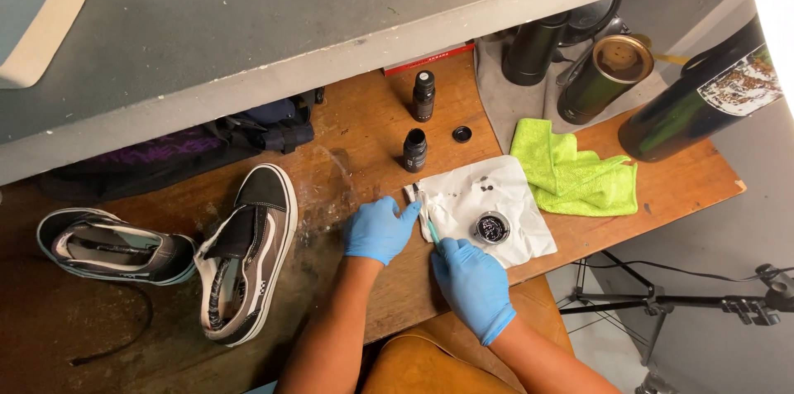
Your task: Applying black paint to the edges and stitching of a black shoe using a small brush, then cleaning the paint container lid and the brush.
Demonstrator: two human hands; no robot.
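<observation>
Both my hands wear blue gloves. My right hand (471, 278) grips a thin teal-handled brush (429, 225) whose tip points up toward the left edge of a stained white cloth (517, 195). My left hand (379, 229) rests on the wooden table (678, 183), with its fingertips on the brush's bristle end at the cloth's corner. A small round open tin of black paste (491, 228) sits on the cloth just right of my right hand. Two small dark bottles (415, 150) (423, 95) stand behind, with a loose black cap (461, 134) beside them.
Two black-and-grey sneakers (244, 253) (112, 247) lie on the table's left side. A lime green cloth (575, 171) lies right of the white cloth. Dark cans and bottles (608, 76) stand at back right. A grey shelf (273, 22) overhangs the table. A tripod (703, 303) stands at lower right.
</observation>
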